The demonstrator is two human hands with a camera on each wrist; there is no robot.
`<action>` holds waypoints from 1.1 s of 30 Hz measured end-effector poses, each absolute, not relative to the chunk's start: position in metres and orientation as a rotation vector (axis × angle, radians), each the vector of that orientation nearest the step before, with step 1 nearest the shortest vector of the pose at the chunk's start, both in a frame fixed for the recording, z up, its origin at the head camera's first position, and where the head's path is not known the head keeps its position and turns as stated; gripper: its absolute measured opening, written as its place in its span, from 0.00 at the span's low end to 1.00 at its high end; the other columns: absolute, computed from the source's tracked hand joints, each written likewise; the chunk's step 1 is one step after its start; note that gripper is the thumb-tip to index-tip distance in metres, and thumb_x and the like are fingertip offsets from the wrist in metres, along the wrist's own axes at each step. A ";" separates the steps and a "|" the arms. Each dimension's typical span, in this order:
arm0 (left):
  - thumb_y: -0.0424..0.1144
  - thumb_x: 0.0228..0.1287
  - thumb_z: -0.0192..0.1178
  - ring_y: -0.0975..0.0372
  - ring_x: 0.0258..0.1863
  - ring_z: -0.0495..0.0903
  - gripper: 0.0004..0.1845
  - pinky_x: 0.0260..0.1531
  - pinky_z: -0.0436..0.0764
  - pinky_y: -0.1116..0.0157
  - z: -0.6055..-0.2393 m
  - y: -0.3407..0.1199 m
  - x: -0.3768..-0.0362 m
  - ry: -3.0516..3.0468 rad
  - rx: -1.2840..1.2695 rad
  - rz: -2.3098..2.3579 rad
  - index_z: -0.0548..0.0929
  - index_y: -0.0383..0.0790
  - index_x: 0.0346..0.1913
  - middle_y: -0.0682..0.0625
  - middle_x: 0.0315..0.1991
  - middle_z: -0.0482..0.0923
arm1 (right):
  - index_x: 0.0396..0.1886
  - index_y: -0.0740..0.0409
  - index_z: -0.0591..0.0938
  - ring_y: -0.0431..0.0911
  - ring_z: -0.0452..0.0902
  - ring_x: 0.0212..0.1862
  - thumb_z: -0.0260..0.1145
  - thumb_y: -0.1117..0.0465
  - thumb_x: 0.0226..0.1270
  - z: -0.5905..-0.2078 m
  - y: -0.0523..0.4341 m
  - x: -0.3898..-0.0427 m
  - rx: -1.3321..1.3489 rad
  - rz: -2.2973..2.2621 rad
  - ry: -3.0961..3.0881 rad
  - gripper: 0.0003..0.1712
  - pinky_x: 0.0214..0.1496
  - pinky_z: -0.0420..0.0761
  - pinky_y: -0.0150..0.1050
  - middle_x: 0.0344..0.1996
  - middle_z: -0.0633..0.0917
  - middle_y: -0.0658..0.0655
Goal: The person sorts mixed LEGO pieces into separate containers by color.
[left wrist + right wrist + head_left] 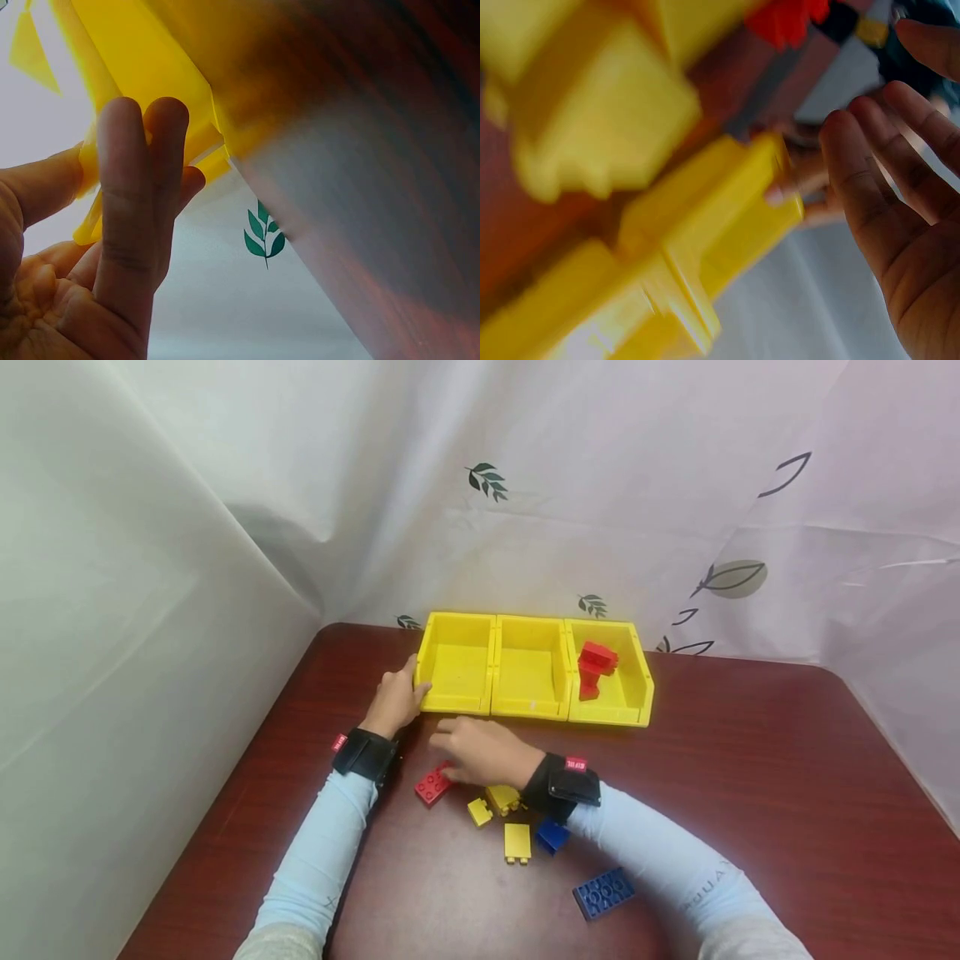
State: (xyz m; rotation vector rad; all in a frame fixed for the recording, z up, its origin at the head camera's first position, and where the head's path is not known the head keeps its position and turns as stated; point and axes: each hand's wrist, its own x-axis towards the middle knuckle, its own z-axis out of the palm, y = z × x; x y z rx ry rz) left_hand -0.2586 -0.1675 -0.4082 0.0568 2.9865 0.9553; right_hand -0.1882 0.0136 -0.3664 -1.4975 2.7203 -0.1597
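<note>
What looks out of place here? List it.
Nothing is damaged or spilled. The three yellow bins sit in a neat row; only the right one holds red bricks, piled askew. Loose bricks lie scattered below the right hand. The left hand touches the left bin's corner.

Even, soft daylight fills the head view; the white curtain [525, 485] glows without glare; faint shadows lie under the sleeves on the dark red table [750, 777]; edges bend slightly. The left wrist view is backlit, the table smeared by blur. The right wrist view is dim; the yellow bins [667, 247] are badly out of focus.
</note>
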 end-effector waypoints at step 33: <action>0.43 0.71 0.58 0.49 0.45 0.79 0.38 0.57 0.80 0.52 -0.405 -0.167 -0.257 2.941 0.025 0.952 0.53 0.42 0.77 0.37 0.58 0.75 | 0.52 0.49 0.83 0.43 0.82 0.46 0.74 0.51 0.59 -0.367 0.027 -0.187 -1.443 0.044 2.751 0.21 0.48 0.84 0.35 0.44 0.87 0.48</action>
